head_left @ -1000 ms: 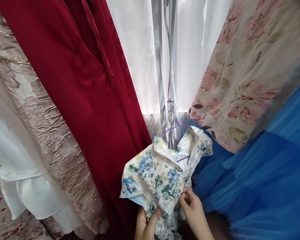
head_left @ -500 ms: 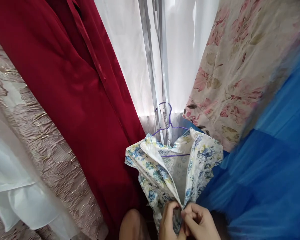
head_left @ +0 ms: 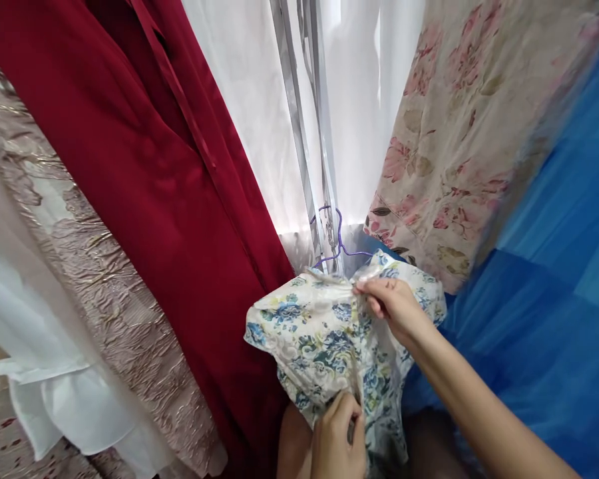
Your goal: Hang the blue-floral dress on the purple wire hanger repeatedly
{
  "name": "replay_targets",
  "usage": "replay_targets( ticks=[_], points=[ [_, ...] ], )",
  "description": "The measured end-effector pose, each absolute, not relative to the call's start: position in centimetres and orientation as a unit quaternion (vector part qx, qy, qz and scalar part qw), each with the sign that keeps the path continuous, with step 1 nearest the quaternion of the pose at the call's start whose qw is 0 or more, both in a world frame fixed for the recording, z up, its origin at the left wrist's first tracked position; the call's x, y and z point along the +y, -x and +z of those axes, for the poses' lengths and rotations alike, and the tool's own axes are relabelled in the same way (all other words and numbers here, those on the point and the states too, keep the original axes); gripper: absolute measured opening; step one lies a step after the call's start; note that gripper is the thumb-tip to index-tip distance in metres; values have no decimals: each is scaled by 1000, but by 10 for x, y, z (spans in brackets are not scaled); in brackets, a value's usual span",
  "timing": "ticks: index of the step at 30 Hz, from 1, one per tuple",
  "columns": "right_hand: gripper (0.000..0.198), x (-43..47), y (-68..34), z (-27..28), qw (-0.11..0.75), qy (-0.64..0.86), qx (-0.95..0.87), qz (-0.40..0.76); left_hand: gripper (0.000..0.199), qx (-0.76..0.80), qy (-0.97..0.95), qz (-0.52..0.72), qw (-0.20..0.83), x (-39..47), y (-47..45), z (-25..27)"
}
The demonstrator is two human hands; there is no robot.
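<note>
A white dress with blue and yellow-green flowers hangs on a purple wire hanger. My right hand is closed at the neckline, its thumb and finger pinching the top of the zipper; the pull itself is hidden in the fingers. Lower down, my left hand is closed on the dress fabric beside the zipper line. Between the two hands the edges of the opening lie together. The dress's lower end is hidden or out of view.
Pale straps hang down to the hanger in front of a white curtain. Red satin cloth and a textured pink garment hang at left. Pink floral fabric and blue cloth hang at right.
My right hand has moved up from the low end of the opening to the neckline, and the zipper has closed. My left hand stays low on the dress.
</note>
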State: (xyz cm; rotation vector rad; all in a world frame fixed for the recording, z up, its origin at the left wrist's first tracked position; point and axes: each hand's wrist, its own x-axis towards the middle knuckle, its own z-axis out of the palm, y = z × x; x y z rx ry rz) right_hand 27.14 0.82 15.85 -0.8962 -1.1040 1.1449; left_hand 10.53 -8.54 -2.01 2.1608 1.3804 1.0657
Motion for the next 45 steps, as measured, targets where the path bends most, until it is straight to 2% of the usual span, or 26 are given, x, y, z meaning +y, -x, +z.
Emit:
replay_targets(
  ticks=[2, 5, 7, 8, 10, 12, 15, 17, 22, 24, 26, 29, 35, 41, 45],
  points=[
    [28, 12, -268, 175, 622, 381, -486, 481, 17, 478, -784, 344, 196, -83, -96, -13],
    [21, 4, -261, 176, 634, 382, -495, 456, 13, 449, -785, 323, 279, -74, -87, 3],
    [20, -5, -256, 170, 630, 389, -500, 449, 6, 437, -757, 362, 323, -64, -82, 27],
    [21, -9, -254, 167, 626, 392, -504, 447, 11, 434, -739, 400, 326, -57, -81, 44],
    [25, -16, -252, 163, 618, 396, -517, 441, 31, 419, -706, 489, 294, -41, -81, 86],
    [26, -19, -251, 164, 613, 394, -529, 434, 42, 373, -722, 524, 255, -22, -86, 127],
    [27, -15, -254, 165, 616, 393, -534, 426, 22, 352, -790, 471, 177, 1, -99, 170],
    [30, -7, -257, 158, 616, 401, -527, 426, 22, 345, -805, 463, 135, 8, -108, 185],
    [30, 1, -269, 118, 596, 420, -522, 442, 19, 350, -679, 633, 128, 21, -88, 204],
    [32, -7, -275, 104, 588, 423, -528, 443, 20, 369, -606, 695, 116, 33, -60, 202],
    [32, -17, -280, 95, 575, 427, -537, 446, 19, 385, -521, 747, 147, 47, -30, 187],
    [28, -30, -279, 87, 536, 432, -557, 465, 17, 381, -355, 807, 281, 61, -2, 146],
    [21, -27, -274, 47, 487, 454, -546, 509, 16, 411, -268, 749, 446, 63, -19, 72],
    [20, -36, -287, 20, 478, 463, -557, 496, 29, 417, -171, 764, 462, 88, -16, 62],
    [23, -50, -286, 16, 473, 442, -562, 515, 22, 409, -210, 721, 519, 71, -34, 49]
  ],
)
